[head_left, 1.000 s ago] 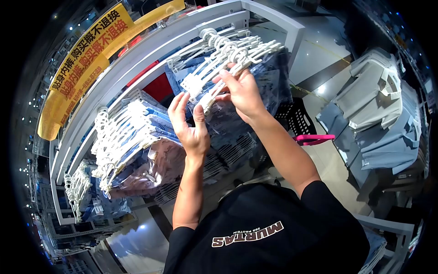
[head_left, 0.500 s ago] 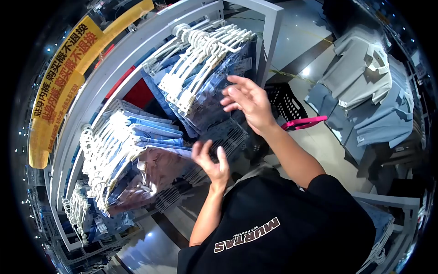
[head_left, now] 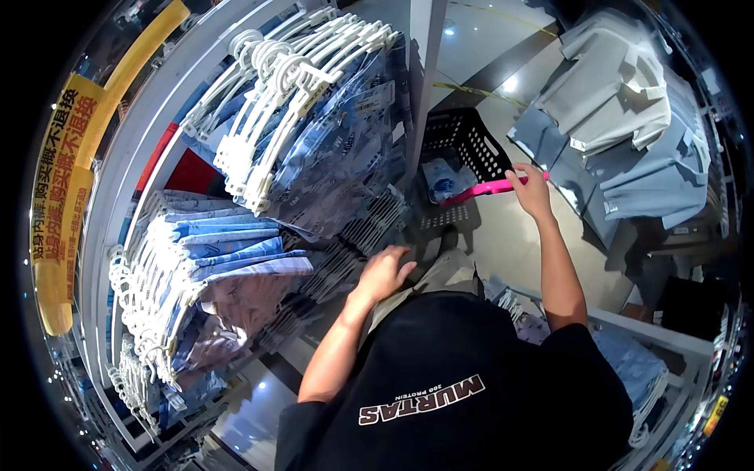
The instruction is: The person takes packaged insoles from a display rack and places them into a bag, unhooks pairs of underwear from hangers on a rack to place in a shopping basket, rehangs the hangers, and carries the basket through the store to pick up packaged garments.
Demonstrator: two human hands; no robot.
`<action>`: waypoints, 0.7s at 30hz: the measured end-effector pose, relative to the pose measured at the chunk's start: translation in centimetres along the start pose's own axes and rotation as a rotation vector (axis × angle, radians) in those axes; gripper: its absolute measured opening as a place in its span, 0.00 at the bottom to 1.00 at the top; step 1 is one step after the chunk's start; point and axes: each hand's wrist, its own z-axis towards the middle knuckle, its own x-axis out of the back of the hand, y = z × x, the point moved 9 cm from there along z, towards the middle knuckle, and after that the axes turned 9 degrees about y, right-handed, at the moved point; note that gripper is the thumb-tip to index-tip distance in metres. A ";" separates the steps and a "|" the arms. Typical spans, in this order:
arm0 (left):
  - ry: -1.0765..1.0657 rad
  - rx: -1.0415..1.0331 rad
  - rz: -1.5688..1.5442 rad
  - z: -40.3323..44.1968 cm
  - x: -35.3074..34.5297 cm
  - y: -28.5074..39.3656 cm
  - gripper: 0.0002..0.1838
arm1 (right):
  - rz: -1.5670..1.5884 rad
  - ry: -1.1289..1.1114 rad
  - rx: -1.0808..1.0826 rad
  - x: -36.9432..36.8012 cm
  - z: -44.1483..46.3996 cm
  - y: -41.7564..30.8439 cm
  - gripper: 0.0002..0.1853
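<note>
My right hand (head_left: 531,191) is closed around the pink handle (head_left: 491,188) of a black perforated basket (head_left: 488,149). Inside the basket lies something blue and white in clear wrapping (head_left: 443,180). Near my waist, my left hand (head_left: 383,275) holds nothing, its fingers apart. Up and to the left of it, blue garments (head_left: 345,149) hang on white hangers (head_left: 287,98) from a white rack (head_left: 184,74). Lower left on the same rack hangs a second group of blue and pink garments (head_left: 228,247), also on white hangers.
Grey and pale shirts (head_left: 620,102) hang at the right. A yellow sign (head_left: 67,188) runs along the rack's left side. The rack's white post (head_left: 424,71) stands beside the basket. More garments (head_left: 628,357) hang behind me at the lower right.
My right hand has left the hanging garments, moved right and taken hold of the pink handle. My left hand has dropped toward my waist. The view has shifted, so the racks appear further left.
</note>
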 end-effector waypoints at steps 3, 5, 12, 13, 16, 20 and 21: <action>0.005 -0.068 0.030 3.7 -2.5 2.1 0.19 | -0.249 -0.052 0.189 -2.7 0.8 3.6 0.16; 0.087 -0.221 0.107 8.7 -3.4 7.3 0.18 | -0.320 0.094 0.199 -3.8 0.9 3.2 0.17; 0.411 -0.363 0.313 19.5 -8.2 14.6 0.27 | -0.221 0.252 0.307 -3.3 0.6 2.9 0.14; 0.317 -0.324 0.314 20.9 -9.9 14.4 0.27 | -0.187 0.249 0.319 -3.1 0.8 2.6 0.13; 0.156 -0.237 0.308 24.2 -14.6 13.8 0.22 | -0.126 0.172 0.342 -2.5 1.4 2.6 0.11; 0.045 -0.053 0.176 27.3 -18.4 11.7 0.18 | -0.019 0.141 0.359 -2.0 2.9 3.7 0.07; 0.051 -0.021 0.178 27.9 -18.6 11.8 0.18 | 0.018 0.137 0.371 -1.8 3.4 4.0 0.06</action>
